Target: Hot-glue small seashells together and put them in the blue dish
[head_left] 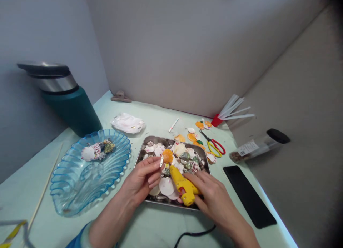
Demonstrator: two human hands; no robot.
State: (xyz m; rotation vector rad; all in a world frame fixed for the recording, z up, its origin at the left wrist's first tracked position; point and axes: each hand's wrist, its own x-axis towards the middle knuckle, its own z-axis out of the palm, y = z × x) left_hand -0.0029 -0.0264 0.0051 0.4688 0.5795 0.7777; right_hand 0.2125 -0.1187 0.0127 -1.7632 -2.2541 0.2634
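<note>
Glue gun [189, 188] in R grip [211, 191], nr L grip [142, 178]

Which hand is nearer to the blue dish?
Left. The left hand is to the right of the dish; the right hand, holding the yellow glue gun, is farther right.

Glue gun [184, 187]: yellow, red detail; held slanting over the tray [158, 139], nozzle [170, 165] pointing far and slightly left.
Piece [161, 161]: small, narrow, pale; held upright, left of nozzle.
Tray: metal, rectangular.
Shells [166, 186]: white, orange, greenish; heaped in tray.
</note>
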